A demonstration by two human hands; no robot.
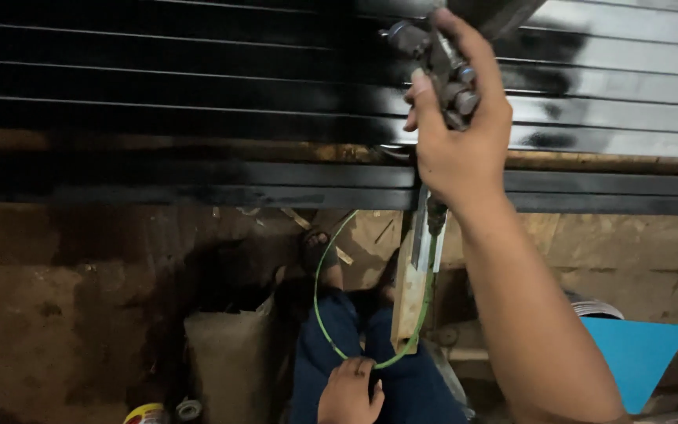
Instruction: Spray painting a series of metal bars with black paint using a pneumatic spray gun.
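Spraying is under way: the right hand (458, 149), at one o'clock, has its grip closed around the spray gun (442, 67), aimed at the half-blackened metal slats (198, 86). The left hand (348, 392), at six o'clock, pinches the green hose (319, 294). The next pass probably calls for the bare grey patch (637, 86) at two o'clock.

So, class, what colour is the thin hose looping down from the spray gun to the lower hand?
Green: the hose shows best in the head view.
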